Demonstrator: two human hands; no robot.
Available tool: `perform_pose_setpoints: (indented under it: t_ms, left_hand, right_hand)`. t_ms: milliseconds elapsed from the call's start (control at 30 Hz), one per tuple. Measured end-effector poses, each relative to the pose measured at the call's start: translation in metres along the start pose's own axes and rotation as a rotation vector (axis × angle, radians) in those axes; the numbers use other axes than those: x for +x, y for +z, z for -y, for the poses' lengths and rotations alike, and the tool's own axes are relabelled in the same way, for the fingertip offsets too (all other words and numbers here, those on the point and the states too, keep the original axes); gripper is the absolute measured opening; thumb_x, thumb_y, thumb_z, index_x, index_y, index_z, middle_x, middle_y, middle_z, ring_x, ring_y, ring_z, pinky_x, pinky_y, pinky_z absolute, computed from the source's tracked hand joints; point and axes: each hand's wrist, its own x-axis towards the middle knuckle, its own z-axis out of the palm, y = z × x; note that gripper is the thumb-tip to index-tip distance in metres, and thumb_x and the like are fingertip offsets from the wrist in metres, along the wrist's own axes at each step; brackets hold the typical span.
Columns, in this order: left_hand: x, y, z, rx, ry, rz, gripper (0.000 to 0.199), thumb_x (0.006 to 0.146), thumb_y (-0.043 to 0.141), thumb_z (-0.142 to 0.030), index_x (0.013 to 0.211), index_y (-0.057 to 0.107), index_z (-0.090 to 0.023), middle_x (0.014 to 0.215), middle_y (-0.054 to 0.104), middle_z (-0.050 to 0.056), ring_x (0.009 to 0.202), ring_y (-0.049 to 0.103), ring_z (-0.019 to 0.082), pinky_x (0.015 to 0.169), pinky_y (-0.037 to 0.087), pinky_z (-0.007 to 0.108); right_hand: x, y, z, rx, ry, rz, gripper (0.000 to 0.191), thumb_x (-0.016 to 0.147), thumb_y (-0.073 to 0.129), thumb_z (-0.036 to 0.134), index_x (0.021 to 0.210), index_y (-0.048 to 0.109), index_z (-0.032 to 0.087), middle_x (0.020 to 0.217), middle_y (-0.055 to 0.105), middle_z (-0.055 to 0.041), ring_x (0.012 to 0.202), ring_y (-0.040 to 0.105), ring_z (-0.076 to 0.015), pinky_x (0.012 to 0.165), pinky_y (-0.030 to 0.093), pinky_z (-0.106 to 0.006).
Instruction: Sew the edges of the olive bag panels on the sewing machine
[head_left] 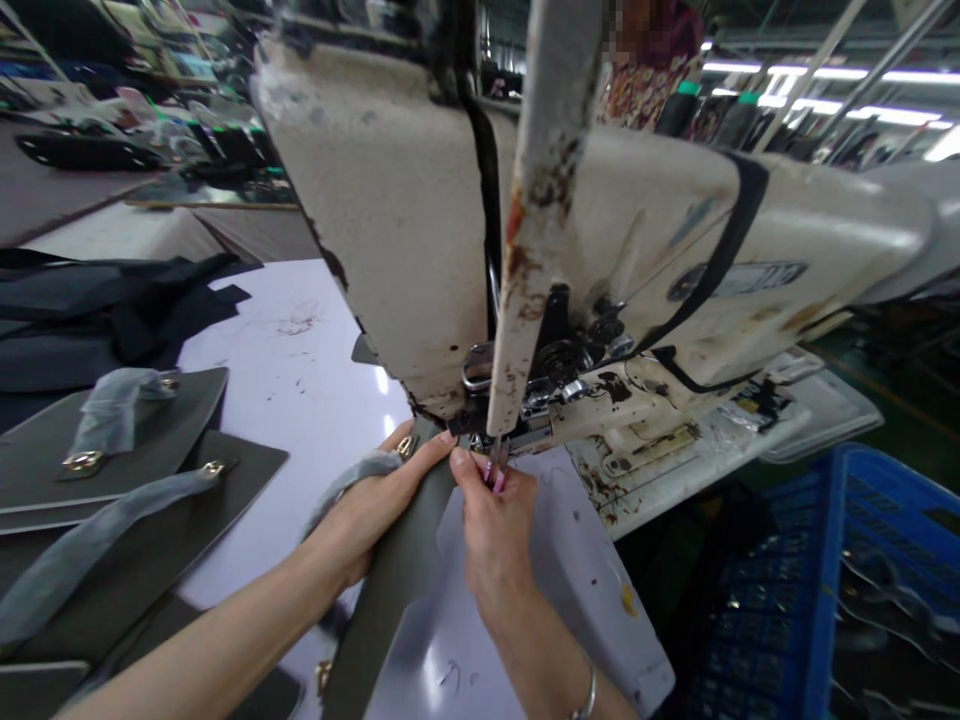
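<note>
My left hand [375, 510] holds an olive-grey panel [420, 530] beneath the head of an old cream sewing machine [405, 190], its outstretched fingers near the presser foot. A handle in clear wrap [352, 482] with gold-coloured hardware [406, 447] lies along that hand, on the panel. My right hand [495, 520] is closed around small pink-handled scissors [496, 474]. Their metal blades point up towards the needle area, close to the left fingertips. The rusty upright bar in front and the machine head hide the needle and the blade tips.
At left lie more olive-grey panels [247, 470] with wrapped handles, and dark fabric pieces [97, 320] behind them. The white tabletop [277, 330] surrounds the machine. A blue plastic crate [832, 560] with parts inside stands at lower right. Another person [652, 80] is behind the machine.
</note>
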Motion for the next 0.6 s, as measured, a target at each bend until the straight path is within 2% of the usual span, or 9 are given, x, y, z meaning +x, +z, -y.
perform_pose_setpoints:
  t_ms: [100,233,367,433,600]
  left_hand:
    - [-0.008,0.01,0.015,-0.041,0.025,0.063,0.054,0.073,0.083,-0.051,0.119,0.069,-0.029,0.074,0.075,0.001,0.05,0.067,0.019,0.049,0.056,0.026]
    - [-0.017,0.028,0.03,-0.228,0.039,-0.003,0.051,0.079,0.079,-0.045,0.127,0.066,-0.031,0.096,0.077,0.003,0.063,0.071,0.016,0.056,0.058,0.022]
    - [-0.024,0.046,0.036,-0.417,-0.009,-0.085,0.044,0.082,0.078,-0.039,0.124,0.068,-0.029,0.1,0.077,0.001,0.069,0.072,0.013,0.064,0.059,0.018]
    - [-0.027,0.053,0.037,-0.485,-0.038,-0.111,0.039,0.083,0.077,-0.037,0.119,0.07,-0.027,0.101,0.077,0.002,0.072,0.073,0.013,0.068,0.06,0.02]
    - [-0.026,0.06,0.036,-0.549,-0.019,-0.143,0.03,0.085,0.075,-0.031,0.114,0.07,-0.025,0.097,0.077,0.001,0.07,0.073,0.013,0.073,0.062,0.022]
  right_hand:
    - [0.003,-0.009,0.004,0.035,0.027,0.037,0.038,0.085,0.07,0.034,0.054,0.052,0.019,0.057,0.039,0.0044,0.057,0.033,-0.0107,0.056,0.033,-0.025]
    - [0.006,-0.024,0.016,0.155,0.196,0.144,0.022,0.073,0.079,0.033,0.062,0.071,0.016,0.058,0.057,0.0011,0.056,0.046,-0.0117,0.059,0.042,-0.026]
    - [0.007,-0.037,0.031,0.167,0.336,0.196,0.022,0.063,0.085,0.033,0.065,0.077,0.013,0.054,0.059,0.0003,0.05,0.046,-0.0101,0.052,0.038,-0.025]
    - [0.008,-0.041,0.035,0.12,0.342,0.194,0.022,0.062,0.086,0.032,0.065,0.078,0.012,0.053,0.06,0.0004,0.048,0.046,-0.0094,0.05,0.036,-0.024]
    - [0.016,-0.043,0.035,0.102,0.294,0.2,0.019,0.058,0.089,0.029,0.064,0.079,0.014,0.06,0.068,-0.0021,0.054,0.055,-0.0118,0.055,0.043,-0.025]
